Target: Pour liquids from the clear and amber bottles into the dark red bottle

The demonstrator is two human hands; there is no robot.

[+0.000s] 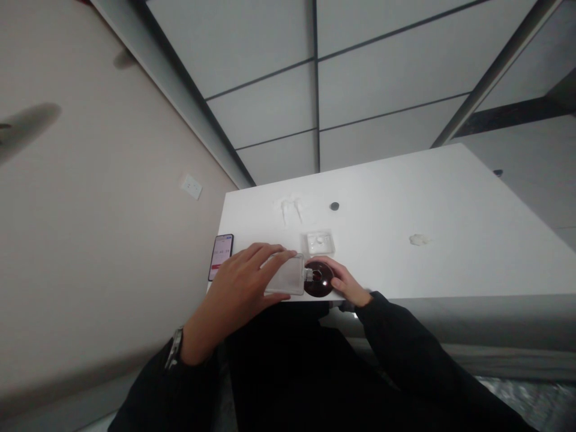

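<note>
My left hand (238,288) grips a flat, clear rectangular bottle (288,275), tipped on its side with its neck pointing right. The neck sits over the mouth of a small dark brown round jar (318,281) at the near edge of the white table (450,228). My right hand (344,282) wraps the jar's right side and holds it steady. Both sleeves are black, and a watch shows on my left wrist.
A phone (221,256) with a lit screen lies at the table's left edge. Behind the jar sits a small clear plastic box (320,242), further back crumpled clear wrapping (290,207) and a small dark cap (334,206). A white wad (419,239) lies to the right.
</note>
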